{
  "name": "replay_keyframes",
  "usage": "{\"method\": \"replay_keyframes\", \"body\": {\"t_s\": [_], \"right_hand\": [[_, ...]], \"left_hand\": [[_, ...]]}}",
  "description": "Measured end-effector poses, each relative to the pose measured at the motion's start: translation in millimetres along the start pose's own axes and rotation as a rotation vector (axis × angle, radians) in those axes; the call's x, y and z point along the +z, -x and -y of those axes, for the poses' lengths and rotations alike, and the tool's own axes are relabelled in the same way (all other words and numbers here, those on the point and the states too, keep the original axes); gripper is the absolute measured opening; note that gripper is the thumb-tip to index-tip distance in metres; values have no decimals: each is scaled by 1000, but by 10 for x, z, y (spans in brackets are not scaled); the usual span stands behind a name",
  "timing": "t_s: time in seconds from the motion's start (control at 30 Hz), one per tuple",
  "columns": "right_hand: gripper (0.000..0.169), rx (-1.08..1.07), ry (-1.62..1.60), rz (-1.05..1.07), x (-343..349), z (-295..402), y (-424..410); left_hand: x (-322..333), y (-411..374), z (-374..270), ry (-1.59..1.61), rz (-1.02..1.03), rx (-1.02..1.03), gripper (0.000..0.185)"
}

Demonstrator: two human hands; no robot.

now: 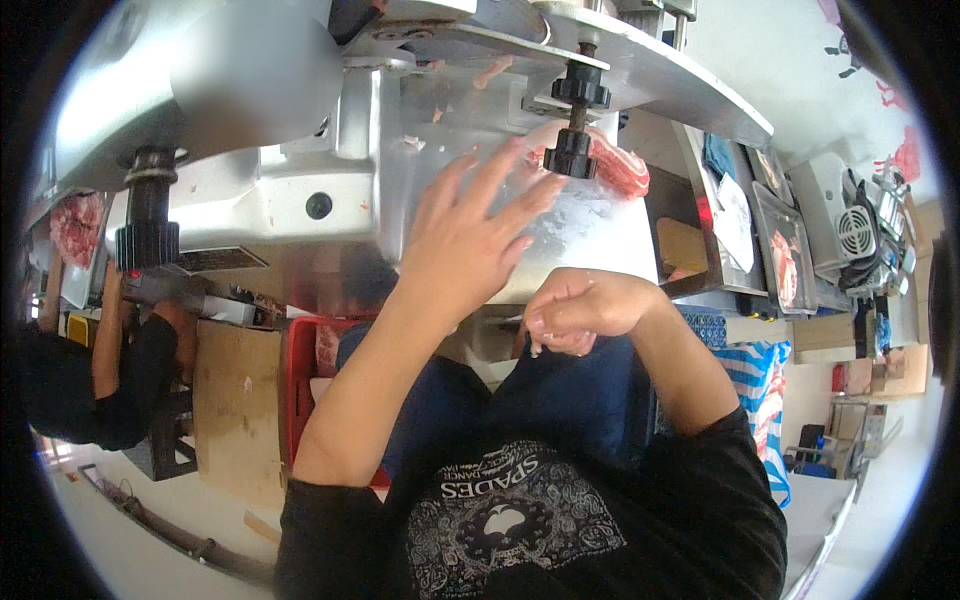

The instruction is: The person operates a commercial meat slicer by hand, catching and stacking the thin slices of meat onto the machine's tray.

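My left hand reaches over the metal base of a meat slicing machine, fingers spread, with nothing visible in it. Beyond its fingertips a slab of red and white meat lies on the metal surface, partly behind a black threaded knob. My right hand is curled at the near edge of the metal, above my lap; a small pale bit shows under its fingers, and whether it holds anything is unclear. Small meat scraps lie farther back on the metal.
A co-worker in black is at the far left, near more meat. A cardboard box and a red crate stand left of my legs. On the right are a metal tray with meat and a blue-striped bag.
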State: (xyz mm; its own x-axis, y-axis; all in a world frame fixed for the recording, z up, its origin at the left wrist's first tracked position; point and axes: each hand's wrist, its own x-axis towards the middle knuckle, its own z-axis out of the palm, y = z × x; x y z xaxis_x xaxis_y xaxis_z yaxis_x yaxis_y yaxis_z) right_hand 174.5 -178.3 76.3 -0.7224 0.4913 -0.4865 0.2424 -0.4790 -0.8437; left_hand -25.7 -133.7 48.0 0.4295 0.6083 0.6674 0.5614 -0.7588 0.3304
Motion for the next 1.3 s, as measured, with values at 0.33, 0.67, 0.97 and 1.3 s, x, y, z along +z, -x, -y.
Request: {"method": "replay_keyframes", "body": {"t_s": [0.33,0.67,0.97,1.3], "right_hand": [[16,-682,-37,-952,-531,650,-926],[31,-774,80,-1314,-751,834,-1575],[60,-528,440,-1379,-813,760,-1687],[43,-69,1608,-917,-964,819,-1658]], "left_hand": [[159,217,120,94,-46,-294,25],[136,287,85,102,-62,-337,22],[150,317,129,128,-89,-326,20],[168,294,129,132,-113,-301,18]]}}
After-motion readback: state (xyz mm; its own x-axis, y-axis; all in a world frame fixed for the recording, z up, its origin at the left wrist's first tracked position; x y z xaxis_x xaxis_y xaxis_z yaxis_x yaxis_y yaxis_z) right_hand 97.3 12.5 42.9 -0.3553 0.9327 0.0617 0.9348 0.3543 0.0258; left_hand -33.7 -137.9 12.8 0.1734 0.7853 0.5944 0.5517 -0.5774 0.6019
